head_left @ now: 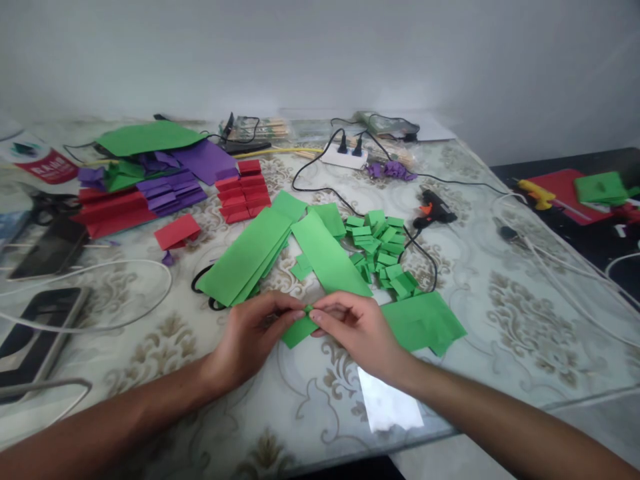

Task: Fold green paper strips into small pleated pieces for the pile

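A small piece of green paper (299, 333) is pinched between my two hands above the near part of the table. My left hand (257, 330) grips its upper left edge with thumb and forefinger. On the other side, my right hand (357, 327) pinches the same piece; the exact fold at the fingertips is hidden. Just beyond my hands lie a long green paper strip (330, 253) and a stack of green strips (250, 257). A heap of small folded green pieces (383, 250) sits farther right. Larger green sheets (425, 321) lie beside my right wrist.
A black glue gun (434, 209) and a white power strip (344, 157) with black cables stand behind. Red folded papers (244, 193) and purple papers (173, 192) lie at back left. Scissors (47, 203), a phone (37, 333) and white cables occupy the left side.
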Demonstrator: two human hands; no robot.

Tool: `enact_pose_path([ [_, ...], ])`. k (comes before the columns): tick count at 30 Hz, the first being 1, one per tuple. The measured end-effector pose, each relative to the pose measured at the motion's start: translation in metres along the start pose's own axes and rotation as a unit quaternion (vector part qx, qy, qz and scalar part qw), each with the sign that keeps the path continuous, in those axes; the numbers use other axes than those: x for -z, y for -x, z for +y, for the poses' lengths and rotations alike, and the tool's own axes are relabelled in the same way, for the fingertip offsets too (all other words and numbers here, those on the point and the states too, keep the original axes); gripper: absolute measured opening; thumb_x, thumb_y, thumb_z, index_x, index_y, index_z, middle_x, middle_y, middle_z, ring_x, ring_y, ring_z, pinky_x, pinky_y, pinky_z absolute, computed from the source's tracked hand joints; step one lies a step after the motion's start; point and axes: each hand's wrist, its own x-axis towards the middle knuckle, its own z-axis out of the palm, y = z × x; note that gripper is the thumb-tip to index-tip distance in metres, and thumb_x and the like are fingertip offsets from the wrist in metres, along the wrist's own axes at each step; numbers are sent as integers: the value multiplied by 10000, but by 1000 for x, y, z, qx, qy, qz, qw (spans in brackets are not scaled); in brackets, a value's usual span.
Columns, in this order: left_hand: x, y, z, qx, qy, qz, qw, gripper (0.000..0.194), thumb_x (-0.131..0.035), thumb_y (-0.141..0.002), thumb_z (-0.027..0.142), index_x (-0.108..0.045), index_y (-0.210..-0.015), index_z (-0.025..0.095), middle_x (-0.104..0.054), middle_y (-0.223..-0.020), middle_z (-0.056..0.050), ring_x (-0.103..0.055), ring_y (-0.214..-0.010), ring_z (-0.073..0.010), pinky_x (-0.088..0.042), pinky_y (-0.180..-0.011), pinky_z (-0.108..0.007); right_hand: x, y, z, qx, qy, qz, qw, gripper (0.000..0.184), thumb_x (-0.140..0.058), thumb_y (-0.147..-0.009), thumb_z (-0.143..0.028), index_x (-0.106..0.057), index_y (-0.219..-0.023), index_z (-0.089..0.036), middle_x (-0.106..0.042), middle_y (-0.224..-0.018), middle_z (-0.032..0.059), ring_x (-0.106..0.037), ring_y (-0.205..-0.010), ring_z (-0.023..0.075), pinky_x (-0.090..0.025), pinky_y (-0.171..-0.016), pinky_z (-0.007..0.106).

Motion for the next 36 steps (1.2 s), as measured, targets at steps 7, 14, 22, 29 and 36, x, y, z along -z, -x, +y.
enact_pose_path([
  [7, 1, 2, 0, -24, -37, 6, 999, 60, -725, -940, 212, -784, -943, 201, -820, -848, -25, -763, -739, -164, -607, -689, -232, 1, 0, 2, 5, 9, 11, 1000, 290, -885, -789, -450, -780, -880, -195, -750, -744, -1, -722, -681, 145, -687, -719, 306],
  [14, 0, 0, -1, -44, -25, 3, 999, 62, -774, -914, 226, -777, -967, 193, -812, -852, -28, -759, -748, -162, -614, -707, -236, 1, 0, 0, -1, 13, 19, 1000, 318, -886, -780, -474, -766, -874, -195, -717, -717, -10, -710, -665, 145, -692, -716, 311],
  [22, -1, 1, -1, 6, 1, 6, 1000, 40, -781, -901, 209, -801, -936, 203, -828, -850, -13, -770, -744, -156, -606, -691, -215, 0, 1, 0, 11, 9, 20, 1000, 313, -886, -782, -471, -781, -909, -205, -746, -766, 0, -721, -699, 146, -696, -710, 298],
  [29, 0, 2, -1, 10, -3, 2, 1000, 59, -767, -910, 198, -808, -951, 208, -838, -880, -18, -781, -775, -167, -614, -721, -229, 1, 0, 0, 24, 38, 24, 999, 282, -872, -802, -456, -785, -893, -204, -752, -774, 5, -720, -721, 159, -668, -701, 286],
  [36, 0, 3, -3, -14, -22, 3, 1000, 60, -765, -924, 215, -803, -971, 207, -835, -887, -22, -776, -779, -168, -613, -735, -238, 2, 0, -1, 34, 52, 20, 998, 260, -854, -826, -454, -783, -883, -211, -751, -780, 7, -711, -720, 153, -652, -701, 279],
])
